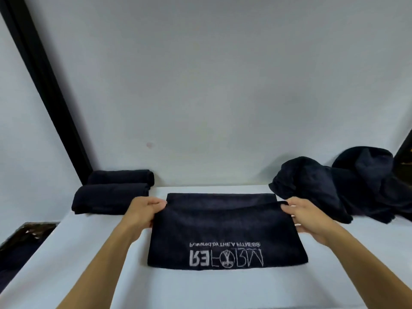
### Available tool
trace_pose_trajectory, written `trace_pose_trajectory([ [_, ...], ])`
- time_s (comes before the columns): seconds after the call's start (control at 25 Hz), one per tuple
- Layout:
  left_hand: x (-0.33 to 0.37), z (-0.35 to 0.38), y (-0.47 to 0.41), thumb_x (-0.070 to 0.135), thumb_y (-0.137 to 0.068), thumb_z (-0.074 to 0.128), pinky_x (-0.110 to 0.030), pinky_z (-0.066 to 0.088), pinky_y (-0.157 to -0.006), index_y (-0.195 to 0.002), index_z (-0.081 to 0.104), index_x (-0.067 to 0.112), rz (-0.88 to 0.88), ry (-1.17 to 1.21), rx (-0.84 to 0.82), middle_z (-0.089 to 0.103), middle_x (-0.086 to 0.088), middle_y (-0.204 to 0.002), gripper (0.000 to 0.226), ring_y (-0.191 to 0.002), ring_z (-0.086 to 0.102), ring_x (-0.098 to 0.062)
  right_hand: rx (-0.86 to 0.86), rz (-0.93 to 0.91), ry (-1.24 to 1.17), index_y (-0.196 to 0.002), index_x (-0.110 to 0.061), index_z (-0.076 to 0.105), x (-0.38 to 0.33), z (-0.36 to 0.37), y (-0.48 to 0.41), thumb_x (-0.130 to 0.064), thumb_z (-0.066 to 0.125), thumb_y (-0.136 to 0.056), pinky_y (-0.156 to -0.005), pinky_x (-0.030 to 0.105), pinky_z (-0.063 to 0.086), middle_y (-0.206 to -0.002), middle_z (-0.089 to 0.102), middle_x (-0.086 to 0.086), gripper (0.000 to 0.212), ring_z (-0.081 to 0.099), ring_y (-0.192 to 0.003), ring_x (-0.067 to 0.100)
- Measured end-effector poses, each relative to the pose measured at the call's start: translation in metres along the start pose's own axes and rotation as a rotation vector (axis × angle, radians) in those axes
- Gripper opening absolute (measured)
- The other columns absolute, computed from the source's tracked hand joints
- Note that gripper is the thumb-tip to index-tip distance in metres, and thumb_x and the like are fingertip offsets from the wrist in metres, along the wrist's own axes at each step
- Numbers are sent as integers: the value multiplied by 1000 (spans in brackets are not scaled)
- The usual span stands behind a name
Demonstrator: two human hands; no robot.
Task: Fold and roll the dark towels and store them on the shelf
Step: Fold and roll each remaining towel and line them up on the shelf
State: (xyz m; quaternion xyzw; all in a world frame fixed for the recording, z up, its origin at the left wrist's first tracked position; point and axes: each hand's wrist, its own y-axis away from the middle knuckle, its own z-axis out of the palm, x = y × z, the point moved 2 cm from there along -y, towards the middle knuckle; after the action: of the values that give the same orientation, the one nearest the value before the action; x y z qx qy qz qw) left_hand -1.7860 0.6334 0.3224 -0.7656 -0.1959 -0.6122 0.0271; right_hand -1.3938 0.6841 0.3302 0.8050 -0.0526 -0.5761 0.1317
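Observation:
A dark towel (225, 228) with pale upside-down lettering lies folded on the white surface (200, 286) in front of me. My left hand (142, 211) pinches the left corner of its upper layer. My right hand (310, 216) pinches the right corner of the same layer. That edge sits a little short of the towel's far edge. Two rolled dark towels (111, 192) lie side by side at the back left. A heap of loose dark towels (341, 184) is piled at the back right.
A plain white wall (211, 85) rises right behind the surface. A black post (44, 90) slants up at the left. Past the surface's left edge lies a dark lower area (24, 239).

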Motion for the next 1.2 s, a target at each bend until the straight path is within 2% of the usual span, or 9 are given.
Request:
trace_pose_trajectory([
  [0.12,0,9,-24,17,-89,67,-43,55,-81,-95,73,8,7,109,154,72,-12,-94,12,-89,67,-27,136,-63,-56,-98,-13,60,-11,3,-30,-22,56,-96,-71,39,56,-86,63,5,10,60,-78,20],
  [0.28,-10,21,-39,18,-86,72,-37,56,-76,-85,72,6,-22,-49,103,73,-11,-88,13,-91,69,-29,172,-28,199,-78,-6,57,6,13,-52,-18,64,-90,-66,30,42,-73,52,2,18,51,-70,15],
  [0.48,-2,25,-51,23,-94,60,-36,48,-89,-111,61,11,64,-246,223,59,-2,-113,21,-102,57,-23,265,-47,306,-69,-13,37,6,11,-50,-13,57,-91,-59,32,31,-66,37,3,29,36,-62,16],
  [0.6,1,33,-51,22,-92,62,-31,45,-83,-109,61,9,74,-312,237,60,-3,-108,21,-95,57,-21,312,-79,497,-73,-11,43,7,10,-52,-13,55,-87,-61,33,35,-69,44,7,19,41,-64,19],
  [0.76,0,31,-54,14,-89,65,-39,54,-82,-89,67,7,39,-297,175,69,-11,-89,8,-88,65,-27,315,-91,443,-77,-6,52,11,7,-56,-17,57,-90,-64,33,40,-69,51,6,17,48,-66,19],
  [0.88,-2,35,-55,17,-92,62,-36,50,-82,-97,64,7,70,-339,243,65,-10,-92,11,-91,63,-28,330,-96,508,-77,-6,51,11,8,-58,-21,55,-95,-62,34,40,-68,53,9,23,49,-65,20],
  [1.0,0,39,-53,19,-93,60,-40,48,-83,-104,59,5,98,-474,311,61,-14,-102,18,-95,59,-32,364,-116,694,-89,-3,54,5,10,-53,-21,53,-96,-70,39,47,-82,63,14,19,56,-73,25],
  [1.12,8,60,-39,16,-88,66,-46,46,-79,-110,60,4,460,-853,464,59,-18,-108,26,-95,58,-39,475,-464,720,-111,-10,55,-14,34,-38,-19,55,-94,-80,37,46,-110,59,7,19,58,-93,26],
  [1.2,9,93,-28,28,-91,62,-49,42,-94,-126,56,10,631,-931,272,56,-16,-126,40,-115,54,-38,242,-630,686,-127,-16,52,-25,79,-29,-29,53,-96,-97,37,40,-127,54,2,34,54,-112,23],
])
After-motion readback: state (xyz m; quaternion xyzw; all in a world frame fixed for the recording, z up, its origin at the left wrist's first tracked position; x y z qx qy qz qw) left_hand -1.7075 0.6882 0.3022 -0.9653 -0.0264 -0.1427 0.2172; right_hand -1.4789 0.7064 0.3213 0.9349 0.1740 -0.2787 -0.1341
